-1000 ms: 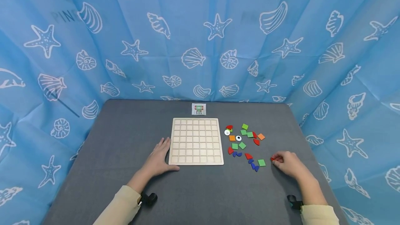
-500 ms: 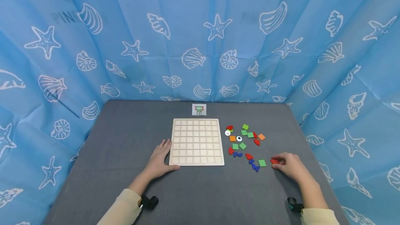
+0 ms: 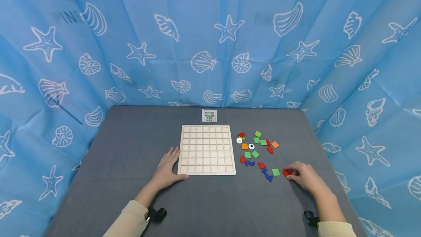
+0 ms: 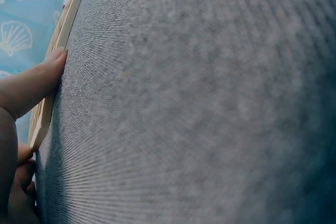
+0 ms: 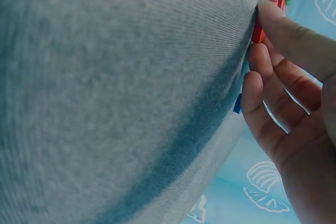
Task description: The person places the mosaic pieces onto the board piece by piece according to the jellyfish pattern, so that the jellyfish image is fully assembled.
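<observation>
Red piece (image 3: 286, 173), head view: at the right side of the grey table surface (image 3: 131, 149), just right of a green square (image 3: 275, 172).
Right hand (image 3: 304, 175), head view: thumb and fingertips together, clamped on the red piece.
Left hand (image 3: 166, 169), head view: thumb and fingers spread apart around the near left corner of the gridded board (image 3: 207, 150), fingertips at its left edge, thumb at its near edge.
Gridded board, head view: flat, in the middle.
Picture card (image 3: 209, 115), head view: just past the board's far edge.
Loose pieces (image 3: 255, 154), head view: red, green, orange, blue and white, scattered between board and right hand.
Shell-print curtain (image 3: 210, 39), head view: hangs beyond the table's far edge.
Board edge, left wrist view: thumb tip in contact.
Red piece, right wrist view: thumb against it; whether it touches the table surface, I cannot tell.
</observation>
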`<state>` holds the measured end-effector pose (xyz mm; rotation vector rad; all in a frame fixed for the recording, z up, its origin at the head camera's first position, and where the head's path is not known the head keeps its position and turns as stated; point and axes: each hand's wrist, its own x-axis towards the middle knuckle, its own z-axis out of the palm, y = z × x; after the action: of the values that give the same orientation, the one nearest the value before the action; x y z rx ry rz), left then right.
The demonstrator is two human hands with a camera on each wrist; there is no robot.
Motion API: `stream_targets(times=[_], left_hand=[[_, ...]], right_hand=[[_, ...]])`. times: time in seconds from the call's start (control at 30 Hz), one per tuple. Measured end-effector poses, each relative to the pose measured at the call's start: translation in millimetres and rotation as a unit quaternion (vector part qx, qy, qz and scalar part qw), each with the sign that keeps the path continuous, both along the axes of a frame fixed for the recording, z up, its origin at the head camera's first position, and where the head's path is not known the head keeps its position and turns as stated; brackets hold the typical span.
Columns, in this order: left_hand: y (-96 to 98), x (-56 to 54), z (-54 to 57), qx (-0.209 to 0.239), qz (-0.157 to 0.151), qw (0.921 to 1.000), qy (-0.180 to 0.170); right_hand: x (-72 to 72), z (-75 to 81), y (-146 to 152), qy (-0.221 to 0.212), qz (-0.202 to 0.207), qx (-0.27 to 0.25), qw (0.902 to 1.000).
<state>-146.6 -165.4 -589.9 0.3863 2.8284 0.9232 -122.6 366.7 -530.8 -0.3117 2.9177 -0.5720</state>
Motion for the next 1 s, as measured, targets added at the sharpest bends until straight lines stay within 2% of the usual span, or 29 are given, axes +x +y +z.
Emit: stream_targets(times=[0.4, 0.67, 0.83, 1.0], left_hand=[[1.3, 0.5, -1.8, 0.005, 0.000, 0.9996, 0.029], [0.6, 1.3, -0.1, -0.002, 0.002, 1.0000, 0.006], [1.4, 0.4, -1.3, -0.007, 0.004, 0.9999, 0.012], [1.5, 0.4, 0.3, -0.015, 0.002, 0.9999, -0.003]], right_hand=[[0.2, -9.4, -1.0, 0.027, -0.020, -0.007, 0.9994], [-0.9, -11.2, -5.1, 0.063, -0.010, -0.007, 0.9979], [-4.6, -7.3, -11.8, 0.095, -0.011, -0.014, 0.9953], [-10.4, 1.2, -24.6, 0.111, -0.009, -0.024, 0.9935]])
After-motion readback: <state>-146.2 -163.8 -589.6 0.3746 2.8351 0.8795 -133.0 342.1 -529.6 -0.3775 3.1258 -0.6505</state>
